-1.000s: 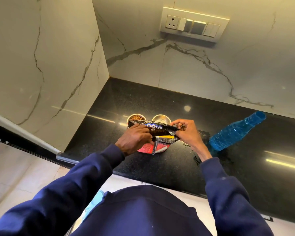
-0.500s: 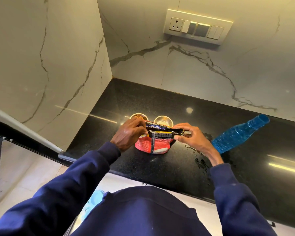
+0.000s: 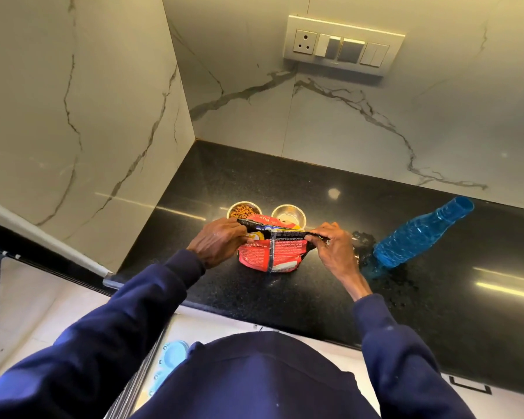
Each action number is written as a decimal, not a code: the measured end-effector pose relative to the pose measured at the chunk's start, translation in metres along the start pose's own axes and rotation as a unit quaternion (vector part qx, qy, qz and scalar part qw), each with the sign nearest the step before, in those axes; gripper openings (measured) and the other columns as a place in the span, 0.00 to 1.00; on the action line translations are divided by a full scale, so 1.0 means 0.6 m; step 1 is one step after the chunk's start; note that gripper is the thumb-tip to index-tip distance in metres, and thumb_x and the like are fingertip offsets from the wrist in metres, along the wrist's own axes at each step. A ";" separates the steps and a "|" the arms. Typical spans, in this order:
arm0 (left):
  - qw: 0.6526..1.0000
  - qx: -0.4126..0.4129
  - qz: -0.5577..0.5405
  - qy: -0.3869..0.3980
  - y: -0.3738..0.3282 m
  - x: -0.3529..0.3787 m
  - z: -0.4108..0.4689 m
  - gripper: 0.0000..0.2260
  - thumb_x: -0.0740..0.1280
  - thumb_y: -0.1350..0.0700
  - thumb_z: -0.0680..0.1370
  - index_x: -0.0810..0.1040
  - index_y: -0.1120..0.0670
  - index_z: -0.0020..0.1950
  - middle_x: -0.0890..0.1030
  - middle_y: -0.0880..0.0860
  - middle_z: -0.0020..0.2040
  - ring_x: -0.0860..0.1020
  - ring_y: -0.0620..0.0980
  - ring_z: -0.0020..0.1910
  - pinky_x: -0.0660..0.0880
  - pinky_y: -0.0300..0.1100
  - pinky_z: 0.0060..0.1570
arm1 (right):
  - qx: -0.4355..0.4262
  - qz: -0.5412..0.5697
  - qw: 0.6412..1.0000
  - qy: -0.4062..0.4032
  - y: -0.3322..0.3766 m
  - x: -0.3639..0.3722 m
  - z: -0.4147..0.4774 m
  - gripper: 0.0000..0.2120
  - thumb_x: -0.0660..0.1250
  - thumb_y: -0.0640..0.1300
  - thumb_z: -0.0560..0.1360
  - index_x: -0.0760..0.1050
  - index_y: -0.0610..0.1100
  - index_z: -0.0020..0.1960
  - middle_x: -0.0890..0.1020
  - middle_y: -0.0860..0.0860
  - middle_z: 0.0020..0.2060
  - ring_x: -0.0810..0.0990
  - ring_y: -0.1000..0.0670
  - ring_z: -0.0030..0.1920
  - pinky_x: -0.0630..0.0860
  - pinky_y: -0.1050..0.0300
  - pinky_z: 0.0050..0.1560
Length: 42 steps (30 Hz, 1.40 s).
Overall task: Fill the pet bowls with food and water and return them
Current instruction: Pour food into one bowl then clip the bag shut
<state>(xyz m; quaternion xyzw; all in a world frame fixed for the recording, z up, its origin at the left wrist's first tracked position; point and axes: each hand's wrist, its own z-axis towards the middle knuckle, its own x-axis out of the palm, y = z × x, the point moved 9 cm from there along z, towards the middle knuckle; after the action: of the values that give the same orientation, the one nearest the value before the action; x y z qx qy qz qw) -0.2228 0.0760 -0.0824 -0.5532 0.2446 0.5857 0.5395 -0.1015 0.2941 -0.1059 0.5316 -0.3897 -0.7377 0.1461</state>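
Observation:
A red pet food bag (image 3: 271, 254) stands on the black counter (image 3: 315, 297). My left hand (image 3: 217, 241) pinches the left end of its flattened top, and my right hand (image 3: 333, 244) pinches the right end. Just behind the bag stand two small steel bowls side by side. The left bowl (image 3: 243, 210) holds brown kibble. The right bowl (image 3: 288, 214) looks shiny inside; I cannot tell whether it holds water. A blue plastic bottle (image 3: 421, 234), uncapped, stands to the right of my right hand.
Marble walls close the counter on the left and behind, with a switch panel (image 3: 344, 45) high on the back wall. Water drops lie spilled on the counter (image 3: 363, 258) around the bottle's base. A light blue object (image 3: 170, 356) shows below the counter edge.
The bag's top has gone from folded over to pulled out flat between my hands, which have moved apart. More of the red bag front shows.

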 end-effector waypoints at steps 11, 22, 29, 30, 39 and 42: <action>0.979 -0.142 -0.147 -0.019 0.036 0.013 -0.004 0.13 0.71 0.52 0.77 0.78 0.52 0.60 0.74 0.52 0.62 0.76 0.48 0.57 0.77 0.40 0.56 | -0.013 -0.017 0.998 0.052 0.004 0.001 0.008 0.15 0.72 0.38 0.76 0.82 0.50 0.60 0.84 0.52 0.48 0.75 0.57 0.46 0.68 0.65 0.44; 0.988 -0.139 -0.040 -0.046 0.023 0.012 0.013 0.09 0.70 0.51 0.78 0.83 0.54 0.54 0.81 0.53 0.54 0.75 0.54 0.56 0.70 0.50 0.56 | 0.052 -0.006 0.988 0.146 -0.001 0.018 0.023 0.13 0.72 0.44 0.77 0.82 0.47 0.61 0.83 0.50 0.55 0.77 0.51 0.57 0.71 0.54 0.58; 0.995 -0.073 -0.008 -0.070 0.004 0.021 0.000 0.08 0.70 0.57 0.77 0.81 0.58 0.54 0.79 0.56 0.49 0.77 0.53 0.48 0.75 0.48 0.48 | 0.022 0.000 0.997 0.074 0.010 0.023 0.014 0.15 0.69 0.53 0.78 0.84 0.44 0.56 0.84 0.47 0.47 0.79 0.50 0.48 0.73 0.56 0.50; 0.997 -0.058 0.002 -0.059 0.000 0.025 -0.001 0.09 0.70 0.57 0.77 0.80 0.58 0.56 0.78 0.57 0.50 0.77 0.54 0.48 0.76 0.48 0.49 | 0.017 -0.002 0.998 0.065 0.011 0.023 0.015 0.12 0.71 0.49 0.77 0.85 0.43 0.56 0.84 0.48 0.46 0.78 0.52 0.47 0.71 0.62 0.47; 0.992 -0.092 -0.091 -0.011 0.014 0.024 0.020 0.08 0.70 0.62 0.77 0.83 0.60 0.56 0.80 0.58 0.51 0.79 0.56 0.50 0.79 0.51 0.50 | -0.043 -0.014 0.997 0.067 0.014 0.016 0.017 0.13 0.70 0.43 0.78 0.82 0.44 0.62 0.82 0.50 0.47 0.77 0.56 0.48 0.72 0.67 0.48; 0.983 -0.141 -0.114 0.005 0.018 0.021 0.034 0.10 0.73 0.58 0.77 0.83 0.58 0.58 0.80 0.57 0.57 0.77 0.54 0.57 0.77 0.51 0.59 | -0.043 0.015 0.995 0.090 0.017 0.011 0.018 0.17 0.71 0.47 0.76 0.80 0.45 0.64 0.81 0.53 0.48 0.77 0.56 0.51 0.73 0.65 0.51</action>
<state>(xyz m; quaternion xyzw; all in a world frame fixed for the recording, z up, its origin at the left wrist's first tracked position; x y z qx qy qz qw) -0.2381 0.0953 -0.0919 -0.6510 0.0971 0.5461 0.5183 -0.1157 0.2876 -0.1015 0.5835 -0.3510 -0.7003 0.2142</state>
